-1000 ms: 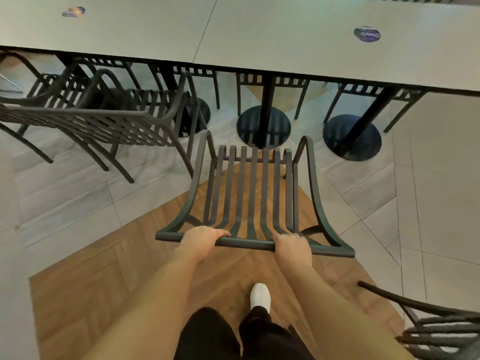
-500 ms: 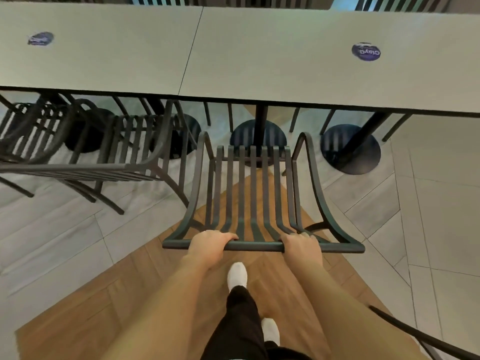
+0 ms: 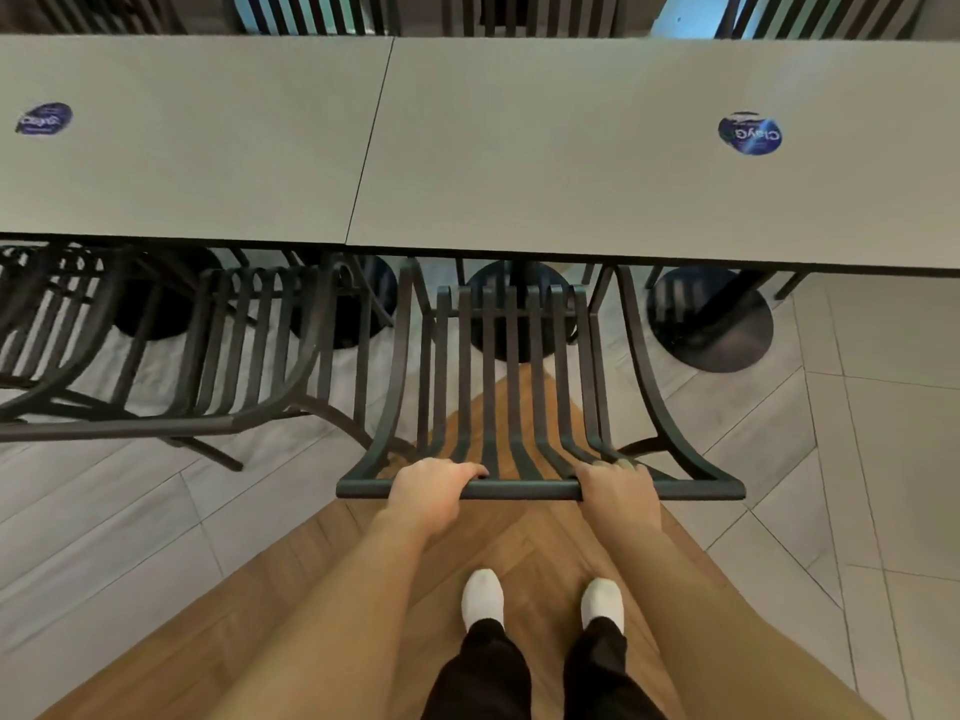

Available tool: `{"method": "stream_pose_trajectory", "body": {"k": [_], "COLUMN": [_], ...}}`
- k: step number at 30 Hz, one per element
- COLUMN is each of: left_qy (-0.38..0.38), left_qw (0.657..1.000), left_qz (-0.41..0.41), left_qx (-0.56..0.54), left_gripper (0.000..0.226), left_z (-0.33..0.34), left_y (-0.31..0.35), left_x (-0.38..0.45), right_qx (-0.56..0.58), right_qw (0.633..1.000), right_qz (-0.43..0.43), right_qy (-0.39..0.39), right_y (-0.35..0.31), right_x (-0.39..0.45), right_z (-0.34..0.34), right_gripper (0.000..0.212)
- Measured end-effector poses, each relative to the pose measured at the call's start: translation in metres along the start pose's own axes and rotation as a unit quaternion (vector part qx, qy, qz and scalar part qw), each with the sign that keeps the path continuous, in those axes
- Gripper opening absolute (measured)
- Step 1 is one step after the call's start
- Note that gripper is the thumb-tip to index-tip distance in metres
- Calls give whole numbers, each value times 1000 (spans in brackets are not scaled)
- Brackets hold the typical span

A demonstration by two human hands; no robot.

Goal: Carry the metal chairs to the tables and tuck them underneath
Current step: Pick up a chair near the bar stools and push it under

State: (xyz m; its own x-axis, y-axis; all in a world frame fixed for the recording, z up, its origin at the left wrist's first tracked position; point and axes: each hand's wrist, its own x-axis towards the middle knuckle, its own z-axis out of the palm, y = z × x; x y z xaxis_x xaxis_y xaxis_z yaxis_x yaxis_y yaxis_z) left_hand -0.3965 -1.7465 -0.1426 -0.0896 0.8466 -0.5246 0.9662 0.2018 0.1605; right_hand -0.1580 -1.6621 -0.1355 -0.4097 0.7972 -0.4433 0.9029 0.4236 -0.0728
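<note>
A dark slatted metal chair (image 3: 511,387) stands in front of me, its seat front just under the near edge of the grey table (image 3: 571,148). My left hand (image 3: 428,485) grips the chair's top back rail left of centre. My right hand (image 3: 615,488) grips the same rail right of centre, fingers curled over it. The chair's front legs are hidden under the tabletop.
Another dark metal chair (image 3: 218,366) is tucked under the adjoining table (image 3: 182,148) to the left, close beside mine. Round black table bases (image 3: 709,319) stand on the tiled floor. More slatted chairs (image 3: 322,13) line the far side. My white-socked feet (image 3: 483,597) stand on wood flooring.
I stepped forward and the chair moved toward the table, its seat front now reaching under the table edge. Both hands keep the same grip on the rail.
</note>
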Motion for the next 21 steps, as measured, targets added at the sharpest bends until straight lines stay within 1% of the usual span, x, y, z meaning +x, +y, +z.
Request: {"method": "stream_pose_trajectory", "body": {"k": [6,10,16,21], "left_qy": [8,7,1,-23], "left_qw": [1000,1000,999,999], "left_qz": [-6,0,5,-2], "left_qx": [8,22,36,29], "left_gripper": [64,62,61,62], "left_z": [-17,-29,-29,-31], "left_y": [0,-1,-2,1], "left_x": [26,40,43,45], "right_qx": [-5,-4,2,22], "right_qw": [1000,1000,1000,1000], "right_qz": [5,8,10,-13], "right_qy": [-15,-10,3,6], "right_y": [5,7,7,13], "right_x": [27,39,42,43], "right_z": [-10,-16,-14,-13], "right_gripper": [19,17,15,24]}}
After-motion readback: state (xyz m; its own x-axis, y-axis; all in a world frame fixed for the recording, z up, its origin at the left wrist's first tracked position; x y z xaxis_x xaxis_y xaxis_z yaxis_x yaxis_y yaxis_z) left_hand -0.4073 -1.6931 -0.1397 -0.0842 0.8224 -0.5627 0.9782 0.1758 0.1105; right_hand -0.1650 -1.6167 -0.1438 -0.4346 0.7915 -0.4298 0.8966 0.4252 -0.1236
